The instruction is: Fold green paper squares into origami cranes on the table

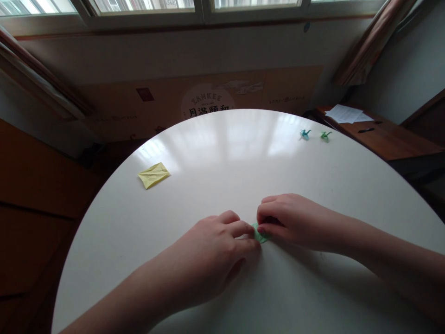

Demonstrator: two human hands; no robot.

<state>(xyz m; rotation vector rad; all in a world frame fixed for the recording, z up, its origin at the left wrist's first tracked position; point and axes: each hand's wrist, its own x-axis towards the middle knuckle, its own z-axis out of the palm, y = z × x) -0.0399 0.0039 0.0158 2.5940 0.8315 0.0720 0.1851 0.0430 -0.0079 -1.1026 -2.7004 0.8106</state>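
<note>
Between my two hands lies a small piece of green folded paper (260, 235) on the white round table (222, 181). My left hand (227, 241) comes from the lower left, its fingertips closed on the paper's left side. From the right, my right hand (283, 218) has thumb and forefinger pinched at the paper's upper right. The fingers hide much of the paper, so its full folded shape cannot be made out.
A creased yellow paper (154, 175) lies at the table's left. Far right stand a blue paper crane (305, 134) and a green paper crane (325, 135). Beyond the table's edge is a brown desk (392, 139) with white sheets (345, 113). A long printed cardboard (167, 99) leans under the window.
</note>
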